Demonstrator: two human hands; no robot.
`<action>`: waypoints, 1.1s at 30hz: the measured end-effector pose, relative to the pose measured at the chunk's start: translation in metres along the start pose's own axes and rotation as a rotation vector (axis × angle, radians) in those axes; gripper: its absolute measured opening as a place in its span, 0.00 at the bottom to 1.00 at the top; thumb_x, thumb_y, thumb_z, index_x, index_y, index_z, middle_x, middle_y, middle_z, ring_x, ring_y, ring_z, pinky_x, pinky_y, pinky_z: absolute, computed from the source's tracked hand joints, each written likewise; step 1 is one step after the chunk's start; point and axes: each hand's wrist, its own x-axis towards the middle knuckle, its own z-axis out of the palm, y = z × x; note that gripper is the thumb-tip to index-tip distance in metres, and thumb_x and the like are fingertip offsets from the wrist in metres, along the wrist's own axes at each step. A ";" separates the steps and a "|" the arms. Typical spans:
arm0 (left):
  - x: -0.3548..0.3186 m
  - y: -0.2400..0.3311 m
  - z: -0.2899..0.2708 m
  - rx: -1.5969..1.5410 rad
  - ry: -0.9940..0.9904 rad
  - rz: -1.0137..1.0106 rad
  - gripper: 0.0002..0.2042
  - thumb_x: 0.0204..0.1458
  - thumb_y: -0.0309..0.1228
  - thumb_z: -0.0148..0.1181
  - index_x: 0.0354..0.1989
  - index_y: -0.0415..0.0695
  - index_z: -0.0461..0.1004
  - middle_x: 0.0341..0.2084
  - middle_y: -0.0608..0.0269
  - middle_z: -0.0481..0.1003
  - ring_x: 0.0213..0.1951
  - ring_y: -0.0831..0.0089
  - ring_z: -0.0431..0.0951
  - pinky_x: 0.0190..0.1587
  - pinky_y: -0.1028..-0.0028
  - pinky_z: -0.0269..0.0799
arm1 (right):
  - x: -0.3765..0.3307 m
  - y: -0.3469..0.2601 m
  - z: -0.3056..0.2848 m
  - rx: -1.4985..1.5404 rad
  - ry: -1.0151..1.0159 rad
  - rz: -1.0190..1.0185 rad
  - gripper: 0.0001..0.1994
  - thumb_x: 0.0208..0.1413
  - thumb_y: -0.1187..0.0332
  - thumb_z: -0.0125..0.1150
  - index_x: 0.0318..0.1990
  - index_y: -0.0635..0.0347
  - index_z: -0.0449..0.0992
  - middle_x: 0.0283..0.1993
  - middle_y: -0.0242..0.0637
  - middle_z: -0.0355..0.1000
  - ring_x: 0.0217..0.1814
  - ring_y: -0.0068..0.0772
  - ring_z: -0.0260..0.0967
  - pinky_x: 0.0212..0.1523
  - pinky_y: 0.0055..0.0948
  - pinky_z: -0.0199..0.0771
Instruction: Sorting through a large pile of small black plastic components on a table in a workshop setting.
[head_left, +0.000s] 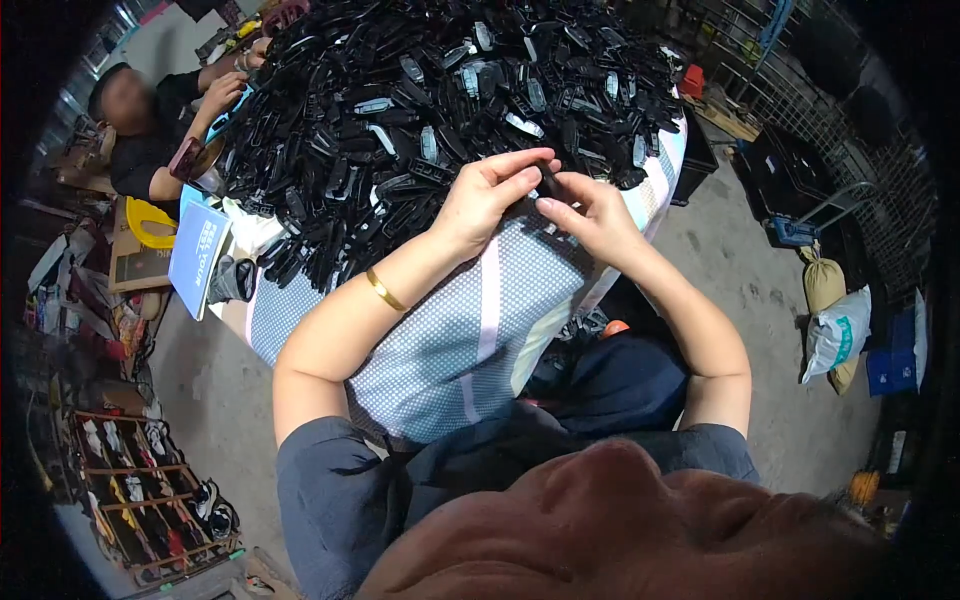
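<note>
My left hand (pixel 482 204) and my right hand (pixel 600 220) meet at the near edge of a large heap of small black plastic parts (pixel 340 120). Between their fingertips is a small dark piece (pixel 547 184) that looks like one of those parts; fingers cover much of it. Both hands pinch it, thumbs and forefingers close together. The heaped parts are long and narrow, and several show pale, shiny faces. Under the heap and over my lap spreads a patterned cloth (pixel 440 350) with pale stripes.
Across the heap's left side, another person (pixel 150 150) reaches into the parts. A blue notebook (pixel 198 255) stands at the left edge beside a clear cup (pixel 205 165). A shoe rack (pixel 150 490) is at lower left. Sacks (pixel 838 335) and a hand truck (pixel 840 205) are on the right floor.
</note>
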 end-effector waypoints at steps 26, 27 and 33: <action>-0.008 0.067 -0.050 1.881 -0.008 0.164 0.14 0.35 0.31 0.65 0.33 0.39 0.75 0.31 0.58 0.71 0.39 0.60 0.67 0.44 0.67 0.66 | 0.003 -0.037 -0.035 -0.360 -0.729 -0.148 0.13 0.41 0.67 0.66 0.33 0.65 0.75 0.24 0.40 0.71 0.26 0.34 0.69 0.29 0.26 0.69; -0.008 0.067 -0.044 1.903 -0.026 0.153 0.13 0.35 0.30 0.65 0.32 0.40 0.75 0.32 0.58 0.71 0.39 0.60 0.67 0.43 0.67 0.66 | 0.006 -0.031 -0.030 -0.398 -0.487 -0.384 0.11 0.42 0.68 0.64 0.32 0.65 0.75 0.28 0.41 0.71 0.29 0.36 0.70 0.31 0.27 0.69; -0.007 0.052 -0.050 1.877 -0.058 0.281 0.06 0.37 0.26 0.54 0.21 0.38 0.76 0.27 0.52 0.74 0.35 0.59 0.72 0.38 0.68 0.69 | 0.035 -0.004 0.003 -0.926 -0.036 -0.600 0.17 0.38 0.79 0.56 0.41 0.59 0.71 0.40 0.37 0.68 0.41 0.40 0.68 0.38 0.33 0.71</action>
